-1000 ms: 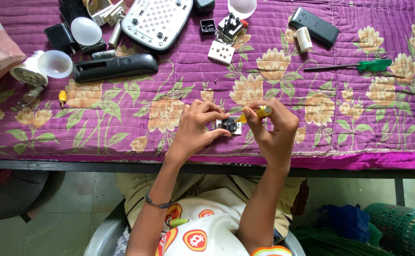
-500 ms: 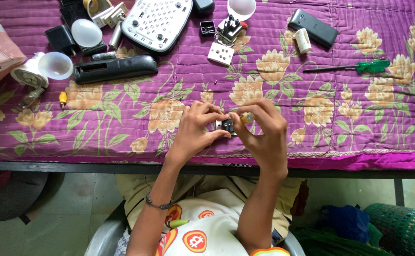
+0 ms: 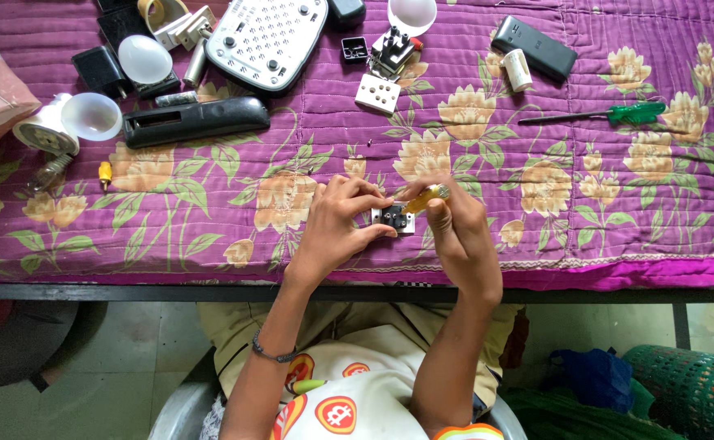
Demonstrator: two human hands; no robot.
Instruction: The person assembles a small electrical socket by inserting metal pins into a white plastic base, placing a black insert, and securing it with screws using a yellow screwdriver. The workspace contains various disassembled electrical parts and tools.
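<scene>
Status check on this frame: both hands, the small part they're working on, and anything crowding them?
Left hand pinching small white-and-black socket part on the purple quilt. Right hand gripping yellow-handled screwdriver, tip at the part. Nothing crowding; green screwdriver lies apart.

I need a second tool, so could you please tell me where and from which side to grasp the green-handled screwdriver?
Grip the green-handled screwdriver by its thick green handle at the right end, coming from above. It lies flat on the purple quilt with its thin metal shaft pointing left, and nothing crowds the handle, so the right hand would probably reach it most easily.
</scene>
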